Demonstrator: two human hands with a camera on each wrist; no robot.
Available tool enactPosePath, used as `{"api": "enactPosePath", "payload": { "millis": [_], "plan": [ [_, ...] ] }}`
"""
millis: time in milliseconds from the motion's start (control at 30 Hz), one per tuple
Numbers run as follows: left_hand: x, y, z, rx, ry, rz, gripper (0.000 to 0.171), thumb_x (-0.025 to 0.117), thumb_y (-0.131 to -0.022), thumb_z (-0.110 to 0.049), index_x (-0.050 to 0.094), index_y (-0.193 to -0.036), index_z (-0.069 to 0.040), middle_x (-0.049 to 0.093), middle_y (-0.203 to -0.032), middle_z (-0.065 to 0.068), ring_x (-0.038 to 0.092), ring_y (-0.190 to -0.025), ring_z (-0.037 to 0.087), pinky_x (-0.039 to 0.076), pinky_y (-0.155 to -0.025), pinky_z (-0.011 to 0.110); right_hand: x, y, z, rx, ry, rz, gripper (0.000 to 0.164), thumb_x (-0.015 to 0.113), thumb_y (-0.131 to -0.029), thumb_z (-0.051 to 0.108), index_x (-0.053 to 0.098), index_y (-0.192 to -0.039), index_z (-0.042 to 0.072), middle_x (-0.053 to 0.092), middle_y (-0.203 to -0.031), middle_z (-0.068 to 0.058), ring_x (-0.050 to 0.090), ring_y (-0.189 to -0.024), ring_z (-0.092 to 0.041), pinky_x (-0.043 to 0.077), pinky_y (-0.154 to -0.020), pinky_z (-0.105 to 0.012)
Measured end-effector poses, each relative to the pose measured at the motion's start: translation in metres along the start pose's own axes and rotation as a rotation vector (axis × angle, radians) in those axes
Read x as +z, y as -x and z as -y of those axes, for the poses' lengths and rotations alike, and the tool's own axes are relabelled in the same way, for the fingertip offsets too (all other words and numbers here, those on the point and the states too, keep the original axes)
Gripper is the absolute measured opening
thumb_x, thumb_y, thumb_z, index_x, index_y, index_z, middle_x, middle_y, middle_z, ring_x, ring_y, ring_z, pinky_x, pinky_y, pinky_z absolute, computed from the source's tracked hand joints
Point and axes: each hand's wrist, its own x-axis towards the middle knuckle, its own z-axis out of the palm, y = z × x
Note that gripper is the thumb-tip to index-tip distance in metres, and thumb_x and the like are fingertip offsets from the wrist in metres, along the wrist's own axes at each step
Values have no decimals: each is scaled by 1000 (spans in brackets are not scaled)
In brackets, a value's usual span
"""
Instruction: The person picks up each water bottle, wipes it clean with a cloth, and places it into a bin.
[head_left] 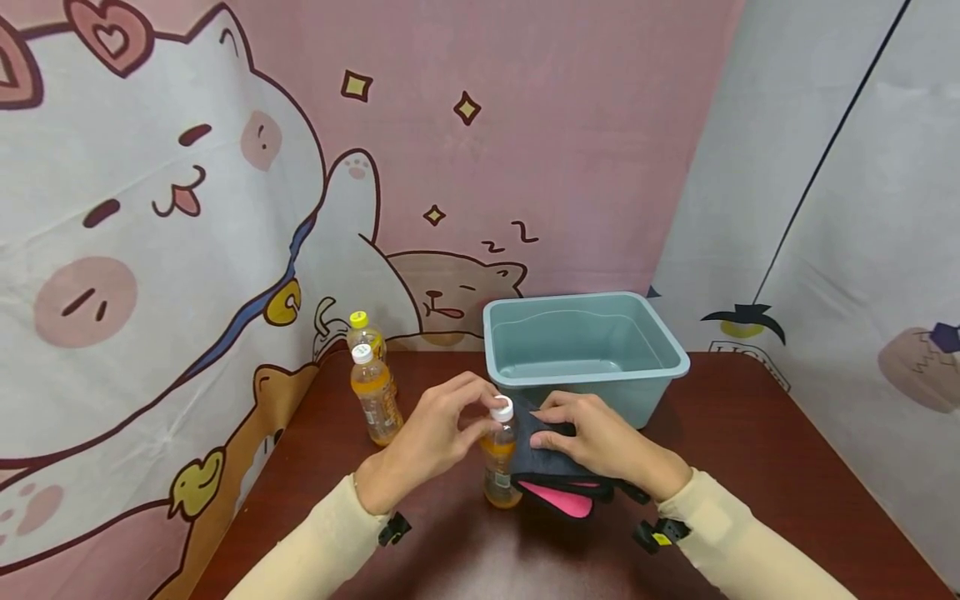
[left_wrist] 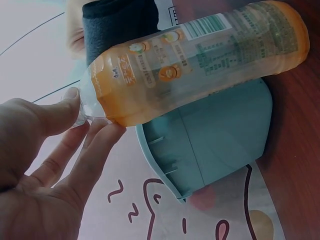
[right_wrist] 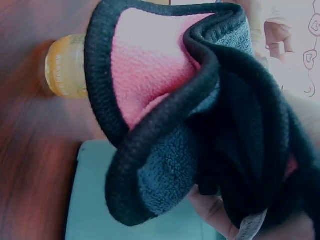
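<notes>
My left hand point(head_left: 442, 422) pinches a plastic bottle point(head_left: 500, 467) by its neck and white cap, with orange drink showing through the label. In the left wrist view the thumb and fingers close round the neck of the bottle point(left_wrist: 200, 65). A folded cloth point(head_left: 551, 450), dark grey with black edging and a pink side, is gripped by my right hand point(head_left: 600, 431). The cloth lies against the bottle's right side in the head view. Up close, the cloth point(right_wrist: 155, 65) hangs in loose folds and hides part of the right fingers.
A blue-green plastic bin point(head_left: 585, 379) stands behind the hands at the table's back. Two more bottles, one white-capped point(head_left: 377, 404) and one yellow-capped point(head_left: 360, 330), stand on the left of the dark red table point(head_left: 757, 467). A cartoon-printed curtain point(head_left: 570, 150) hangs behind.
</notes>
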Motion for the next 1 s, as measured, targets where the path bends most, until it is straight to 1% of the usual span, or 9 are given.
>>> {"api": "enactPosePath", "payload": {
  "millis": [100,200,267,333,467,600,733,900,1000],
  "plan": [
    [0,0,1,2,-6,-3,23,92,-99,-4,77,-115,-13,78,-121,0,79,-112,15,73,-97,32,3,2,-3,-6,11,10,34,88,-106,35,89,-133,13,80,-112,8,74,-99,-3,65,-83,-27],
    [0,1,1,-8,-6,3,22,92,-100,-5,78,-115,-13,77,-122,-1,79,-112,13,70,-97,25,7,5,-6,17,31,36,33,89,-106,35,89,-132,14,80,-114,9,75,-101,-4,66,-84,-27],
    [-1,1,1,-13,-4,7,21,91,-100,-6,78,-116,-13,77,-122,-1,78,-112,13,70,-97,23,11,6,-8,31,58,63,34,89,-105,36,90,-132,15,80,-114,10,75,-102,-4,65,-83,-26],
    [-1,1,0,-13,-5,11,21,91,-100,-7,78,-116,-13,77,-122,-1,78,-112,13,70,-97,23,15,7,-9,44,83,98,35,89,-105,37,90,-132,15,80,-115,10,75,-103,-3,64,-81,-24],
    [-1,0,0,-1,-18,9,23,92,-100,-5,78,-116,-13,78,-123,-1,79,-114,14,70,-98,25,23,8,-13,41,109,159,37,89,-105,39,89,-132,13,79,-113,7,74,-100,-4,62,-77,-23],
    [-1,0,0,5,-29,3,25,92,-99,-4,77,-116,-14,78,-122,-1,80,-115,15,71,-98,26,30,7,-17,23,122,191,37,90,-104,40,90,-130,12,80,-111,5,73,-94,-4,60,-74,-21],
    [-1,-1,0,0,-31,1,25,92,-99,-4,78,-116,-14,78,-122,0,80,-114,14,71,-97,26,39,7,-20,29,161,228,37,93,-102,41,91,-127,14,80,-109,6,73,-91,-4,62,-72,-25],
    [0,-1,0,-7,-29,4,23,92,-99,-5,78,-115,-13,78,-122,0,79,-112,14,70,-94,24,52,8,-26,50,230,289,36,96,-98,41,92,-123,16,79,-103,6,76,-91,-9,65,-72,-32],
    [0,-1,0,-1,-21,2,23,92,-99,-5,78,-115,-13,78,-121,0,80,-111,14,72,-92,27,57,9,-28,50,250,304,35,97,-97,41,92,-121,17,77,-99,7,75,-89,-10,64,-71,-33]
  ]
}}
